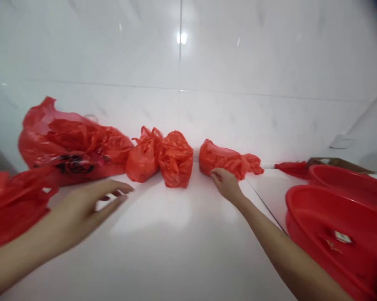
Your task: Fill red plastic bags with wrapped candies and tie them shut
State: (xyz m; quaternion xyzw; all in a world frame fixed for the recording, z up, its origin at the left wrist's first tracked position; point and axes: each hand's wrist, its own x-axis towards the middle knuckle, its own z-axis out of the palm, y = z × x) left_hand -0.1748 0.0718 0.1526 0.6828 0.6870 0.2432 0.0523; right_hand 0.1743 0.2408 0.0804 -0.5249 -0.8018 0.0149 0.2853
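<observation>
My left hand [84,205] hovers over the white surface, thumb and fingers apart with nothing between them. It is close to a big red plastic bag [78,146] with black print, and another red bag [15,205] lies beside its wrist. My right hand [227,184] is at the lower front of a red plastic bag [221,156] by the wall. Its fingers are curled close to the thumb; whether they grip the bag I cannot tell. Between the hands stand two filled red bags, a tied one [144,161] and a crumpled one [176,161].
At the right are two red basins [301,200], [320,173]; the nearer holds small items. Behind them lie a flat red bag [291,168] and a brown tray-like object [342,162]. A tiled wall [238,113] closes off the white surface [163,251].
</observation>
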